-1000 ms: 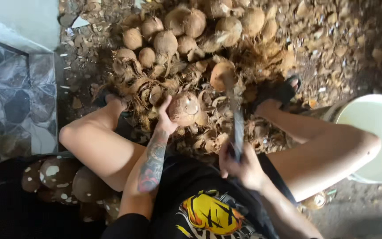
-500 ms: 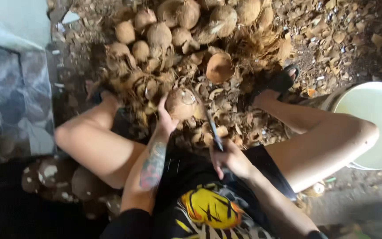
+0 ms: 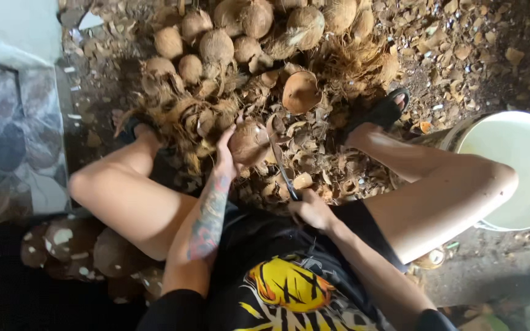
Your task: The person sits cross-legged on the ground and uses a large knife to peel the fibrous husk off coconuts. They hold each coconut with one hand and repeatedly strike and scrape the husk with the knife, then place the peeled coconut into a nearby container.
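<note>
I sit with my knees apart over a pile of coconut husk. My left hand (image 3: 226,154) grips a brown coconut (image 3: 249,144) held low between my legs. My right hand (image 3: 313,209) is closed on the handle of a long curved knife (image 3: 280,165), whose blade rests against the right side of that coconut. A split husk shell (image 3: 300,92) lies just beyond it.
Several whole coconuts (image 3: 216,46) are heaped at the top. A white bucket (image 3: 522,168) stands by my right knee. Peeled dark coconuts (image 3: 72,242) lie under my left thigh. Patterned tiles (image 3: 7,141) cover the floor at left. Husk scraps are all around.
The knife has swung down from upright until its blade meets the coconut. My right hand dropped closer to my lap. The left hand kept hold of the coconut.
</note>
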